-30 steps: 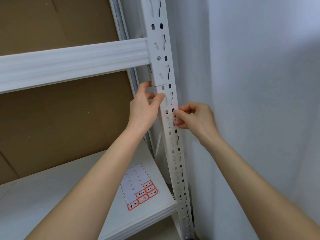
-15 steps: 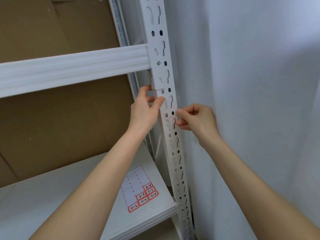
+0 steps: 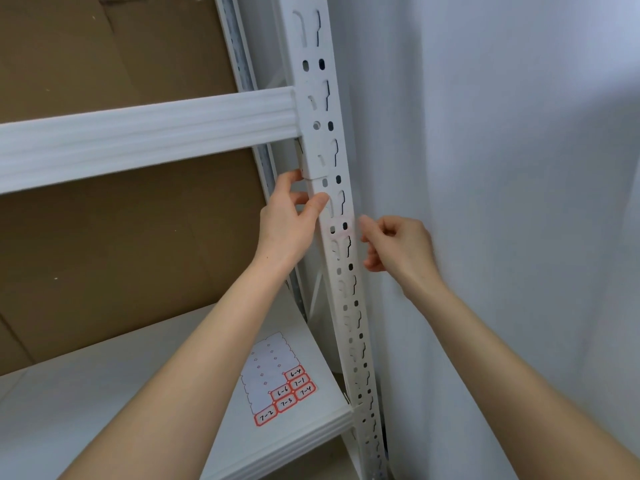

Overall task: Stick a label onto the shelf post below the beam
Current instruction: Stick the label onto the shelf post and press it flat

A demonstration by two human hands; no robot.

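— Below the beam (image 3: 149,136), near the centre of the head view, what is that pale patch?

— That is the label (image 3: 341,227), a faint red-edged slip lying flat on the front of the shelf post (image 3: 313,77). It covers a pair of small oval holes, a little under the joint where the beam meets the post.

— And your left hand (image 3: 287,223)?

— It grips the post from the left, just above the label. My thumb (image 3: 319,201) presses on the front face and my fingers (image 3: 294,197) curl round behind the edge.

— Your right hand (image 3: 398,244)?

— It is at the post's right side, level with the label, fingers curled in. The fingertips (image 3: 363,223) are just beside the label's right edge, but the blur there means I cannot tell whether they pinch it or hold nothing.

— What lies lower in the frame?

— Between my forearms, lower centre, a label sheet (image 3: 277,379) lies flat on the white shelf board (image 3: 104,410). Its lower right corner carries six red-bordered labels with handwritten numbers. Brown cardboard (image 3: 104,254) fills the left behind the shelf, and a pale wall (image 3: 502,168) fills the right.
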